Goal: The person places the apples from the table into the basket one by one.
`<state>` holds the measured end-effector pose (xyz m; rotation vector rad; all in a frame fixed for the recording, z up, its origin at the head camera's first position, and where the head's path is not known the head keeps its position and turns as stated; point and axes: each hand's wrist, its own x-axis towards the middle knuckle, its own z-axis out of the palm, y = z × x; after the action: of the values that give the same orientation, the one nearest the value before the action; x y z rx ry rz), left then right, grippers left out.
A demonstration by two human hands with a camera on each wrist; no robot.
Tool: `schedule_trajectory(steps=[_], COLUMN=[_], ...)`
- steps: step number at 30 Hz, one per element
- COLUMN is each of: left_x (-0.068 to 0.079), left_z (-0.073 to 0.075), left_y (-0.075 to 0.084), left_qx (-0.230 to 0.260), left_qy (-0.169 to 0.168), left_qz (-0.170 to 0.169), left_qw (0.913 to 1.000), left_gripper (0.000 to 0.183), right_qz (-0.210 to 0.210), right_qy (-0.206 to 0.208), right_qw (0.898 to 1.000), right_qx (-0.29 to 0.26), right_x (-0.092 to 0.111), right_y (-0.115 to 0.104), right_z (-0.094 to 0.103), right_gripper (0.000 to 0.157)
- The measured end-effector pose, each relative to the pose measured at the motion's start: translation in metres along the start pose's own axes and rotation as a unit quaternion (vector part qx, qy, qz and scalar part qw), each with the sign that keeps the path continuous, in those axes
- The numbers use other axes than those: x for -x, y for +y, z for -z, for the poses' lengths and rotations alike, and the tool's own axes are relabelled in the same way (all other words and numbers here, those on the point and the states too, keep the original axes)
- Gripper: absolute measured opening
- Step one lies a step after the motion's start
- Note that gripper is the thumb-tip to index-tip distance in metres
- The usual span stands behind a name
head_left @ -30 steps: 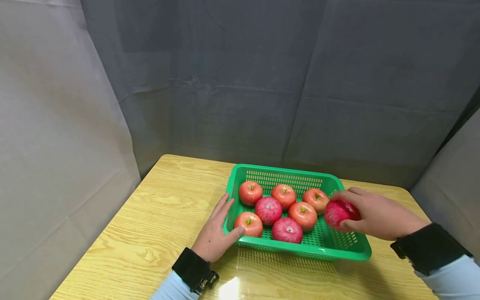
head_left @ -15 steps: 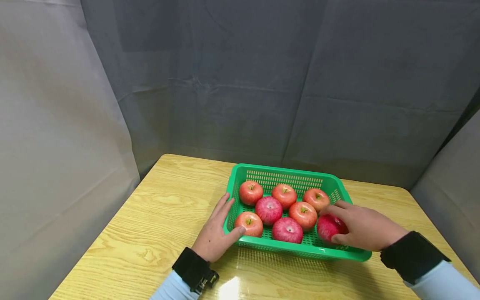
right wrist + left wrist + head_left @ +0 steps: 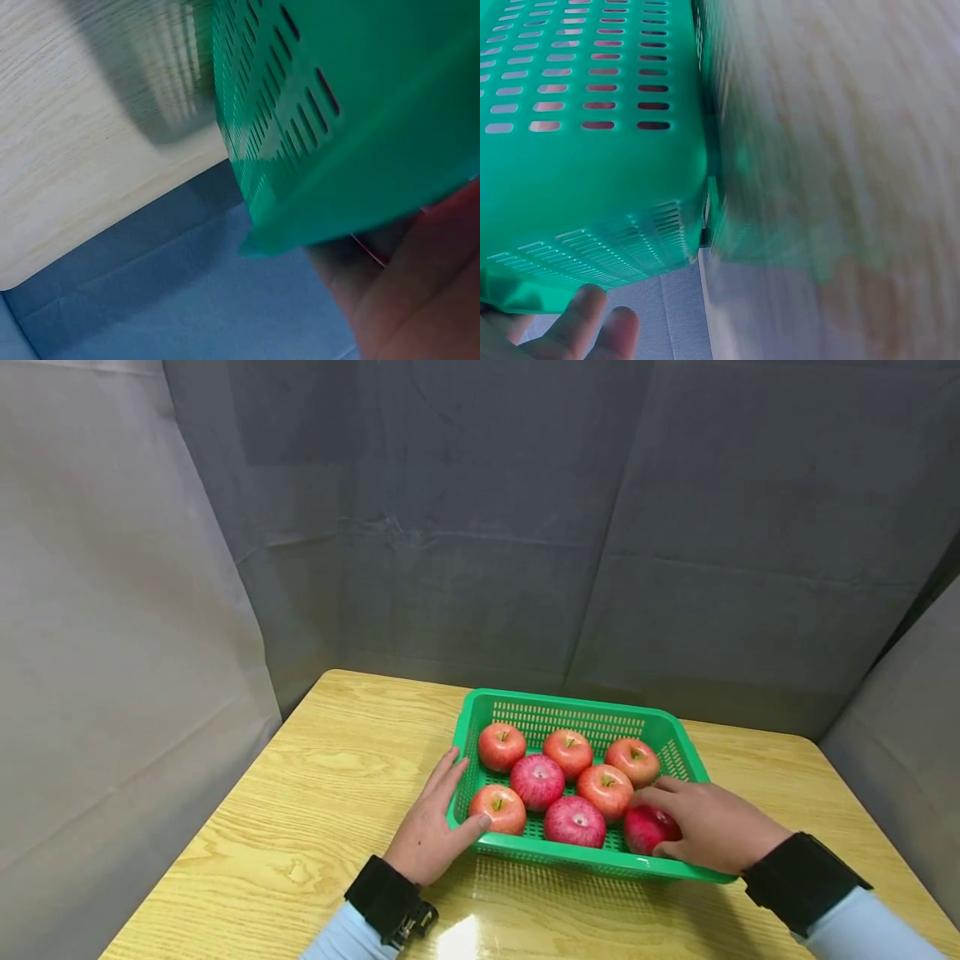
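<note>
My right hand (image 3: 716,827) holds a dark red apple (image 3: 649,830) low inside the near right corner of a green plastic basket (image 3: 600,860). Its fingers curl over the apple's far side, and the thumb lies on the near side. My left hand (image 3: 435,827) rests at the basket's near left corner, fingers extended along the outside and thumb over the near rim, beside a light red apple (image 3: 498,808). In the left wrist view, fingertips (image 3: 619,330) show by the slotted basket wall (image 3: 592,172). Most of the right hand's apple is hidden behind the basket wall (image 3: 360,150) in the right wrist view.
Several other apples sit in the basket, among them a dark red one (image 3: 574,821) and an orange-red one (image 3: 605,791). The basket stands on a wooden table (image 3: 315,793). A grey cloth (image 3: 465,527) hangs behind it, and pale cloth (image 3: 112,610) hangs at the left.
My right hand has carried the dark red apple left, toward the viewer and down into the basket's near right corner. The left hand and the basket have stayed put.
</note>
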<state>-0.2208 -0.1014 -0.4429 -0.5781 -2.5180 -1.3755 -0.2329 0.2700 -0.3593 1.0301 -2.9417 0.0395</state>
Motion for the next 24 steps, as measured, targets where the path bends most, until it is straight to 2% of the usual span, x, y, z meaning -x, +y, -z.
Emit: schedule_trajectory(steps=[17,24], left_x=[0.0002,0.0008], left_z=[-0.0007,-0.0011], left_y=[0.0003,-0.0009], left_qx=[-0.003,0.0], left_qy=[-0.003,0.0], left_qz=[0.002,0.003], left_qw=[1.0,1.0], left_gripper=[0.073,0.073], right_qz=[-0.007,-0.008], right_qy=[-0.042,-0.04], right_qw=[0.999,0.999], right_qx=[-0.025,-0.03], right_x=[-0.0059,-0.0077], right_y=[0.0002,0.0017], right_z=[-0.0045,-0.0074], right_gripper=[0.053,0.052])
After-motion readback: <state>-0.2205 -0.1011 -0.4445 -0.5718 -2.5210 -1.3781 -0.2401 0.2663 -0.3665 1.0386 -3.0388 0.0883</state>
